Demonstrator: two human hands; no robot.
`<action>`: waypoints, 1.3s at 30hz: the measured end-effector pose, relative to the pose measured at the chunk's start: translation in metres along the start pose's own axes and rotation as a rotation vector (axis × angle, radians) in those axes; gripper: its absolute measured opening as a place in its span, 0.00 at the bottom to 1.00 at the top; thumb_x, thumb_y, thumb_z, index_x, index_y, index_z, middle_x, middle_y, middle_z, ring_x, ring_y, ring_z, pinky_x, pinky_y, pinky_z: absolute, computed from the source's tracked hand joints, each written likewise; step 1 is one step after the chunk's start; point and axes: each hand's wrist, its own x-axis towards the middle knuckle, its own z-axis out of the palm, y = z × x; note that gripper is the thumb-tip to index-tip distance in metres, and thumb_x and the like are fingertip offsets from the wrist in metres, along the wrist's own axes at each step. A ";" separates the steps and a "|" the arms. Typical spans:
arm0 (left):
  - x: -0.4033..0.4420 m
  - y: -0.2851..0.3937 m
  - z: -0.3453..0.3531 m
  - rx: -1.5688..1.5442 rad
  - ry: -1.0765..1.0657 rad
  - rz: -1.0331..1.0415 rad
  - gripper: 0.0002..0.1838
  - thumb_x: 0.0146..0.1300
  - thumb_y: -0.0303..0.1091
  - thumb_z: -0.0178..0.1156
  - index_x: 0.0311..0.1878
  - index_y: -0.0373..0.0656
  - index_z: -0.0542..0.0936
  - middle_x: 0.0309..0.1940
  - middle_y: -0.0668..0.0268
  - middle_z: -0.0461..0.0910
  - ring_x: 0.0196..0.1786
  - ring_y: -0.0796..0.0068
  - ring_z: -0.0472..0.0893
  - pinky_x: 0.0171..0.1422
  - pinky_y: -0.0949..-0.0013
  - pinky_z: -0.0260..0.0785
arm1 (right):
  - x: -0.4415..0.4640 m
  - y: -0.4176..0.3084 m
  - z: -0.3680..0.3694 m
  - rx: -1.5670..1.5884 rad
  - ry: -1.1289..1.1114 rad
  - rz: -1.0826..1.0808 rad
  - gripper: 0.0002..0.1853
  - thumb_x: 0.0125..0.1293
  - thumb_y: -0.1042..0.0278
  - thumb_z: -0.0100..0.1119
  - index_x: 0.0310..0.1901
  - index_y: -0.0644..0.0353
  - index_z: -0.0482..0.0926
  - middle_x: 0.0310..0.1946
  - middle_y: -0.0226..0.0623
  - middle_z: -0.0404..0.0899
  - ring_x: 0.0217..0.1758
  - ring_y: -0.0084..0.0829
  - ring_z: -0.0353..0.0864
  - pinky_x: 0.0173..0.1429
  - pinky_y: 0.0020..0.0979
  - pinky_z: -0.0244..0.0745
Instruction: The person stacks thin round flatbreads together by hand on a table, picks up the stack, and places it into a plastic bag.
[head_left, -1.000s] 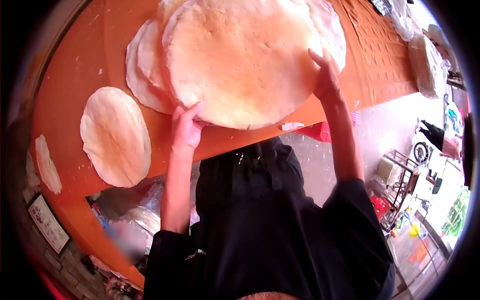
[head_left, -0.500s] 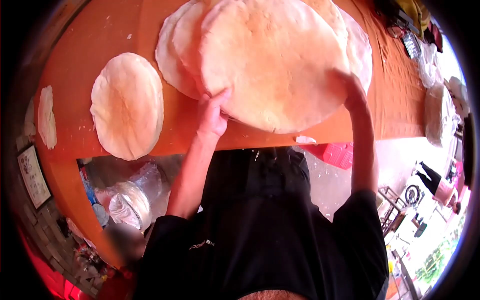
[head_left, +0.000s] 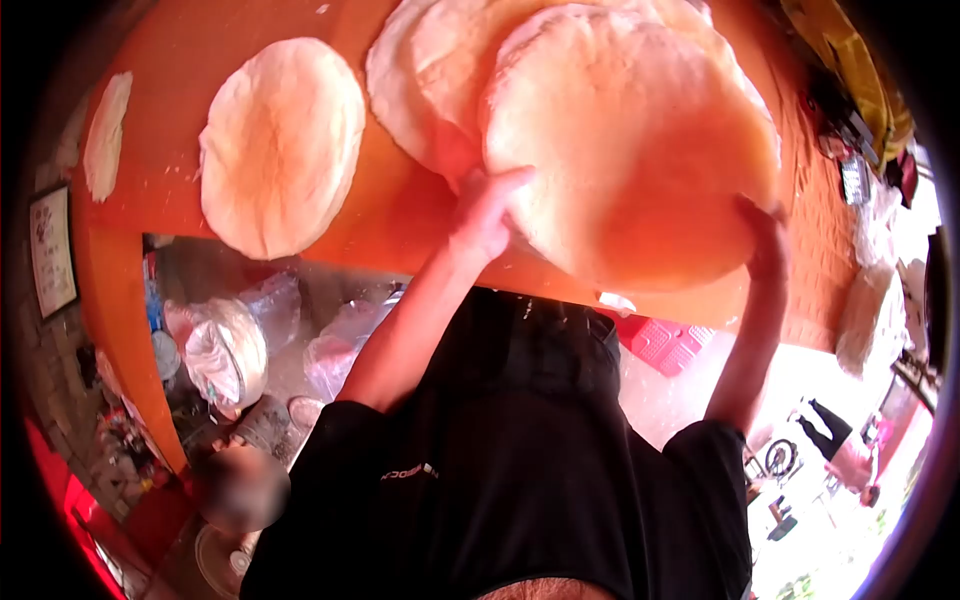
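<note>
- Creamy at its edge and browner within, the large flatbread lies over the near side of a spread of other flatbreads, close to the front of the orange table.
- The left hand pinches its left edge, thumb flat on top and the fingers mostly hidden underneath.
- The right hand grips the opposite edge, thumb over the rim (blurred here, so the exact finger placing is hard to tell).
- The step in hand looks like two-handed handling of this one round; whether it is fully clear of those below, I cannot tell.
- Any move from this hold seems to call for both sides guided together, since so broad and thin a sheet could sag or tear.
- An oval flatbread lies apart to the left, with a narrow strip beyond it.
- A pale scrap sits at the table's front edge, above a pink crate.
</note>
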 end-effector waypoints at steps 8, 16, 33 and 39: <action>-0.022 0.064 0.016 -0.187 -0.111 0.079 0.25 0.56 0.21 0.60 0.59 0.32 0.70 0.50 0.58 0.79 0.49 0.67 0.81 0.51 0.65 0.77 | -0.013 -0.116 0.017 -0.135 -0.046 -0.306 0.20 0.59 0.71 0.63 0.54 0.66 0.77 0.43 0.37 0.82 0.43 0.30 0.80 0.51 0.28 0.74; -0.074 0.204 -0.111 -0.067 0.165 0.482 0.18 0.54 0.25 0.64 0.50 0.36 0.79 0.41 0.61 0.82 0.41 0.70 0.83 0.44 0.66 0.79 | 0.029 -0.174 0.201 -0.158 -0.357 -0.467 0.18 0.61 0.67 0.60 0.52 0.66 0.80 0.44 0.37 0.81 0.47 0.29 0.79 0.56 0.26 0.70; -0.085 0.223 -0.414 0.094 0.846 0.581 0.22 0.61 0.33 0.66 0.56 0.36 0.74 0.52 0.61 0.77 0.53 0.67 0.77 0.53 0.64 0.73 | -0.014 -0.006 0.486 -0.222 -0.515 -0.365 0.39 0.59 0.48 0.67 0.64 0.65 0.66 0.51 0.48 0.80 0.48 0.35 0.81 0.50 0.34 0.75; -0.060 0.205 -0.401 0.181 0.755 0.736 0.22 0.65 0.33 0.61 0.61 0.37 0.72 0.56 0.59 0.75 0.54 0.66 0.76 0.56 0.64 0.72 | -0.007 0.049 0.517 -0.241 -0.378 -0.378 0.30 0.60 0.53 0.64 0.59 0.64 0.71 0.47 0.51 0.79 0.49 0.45 0.78 0.53 0.38 0.74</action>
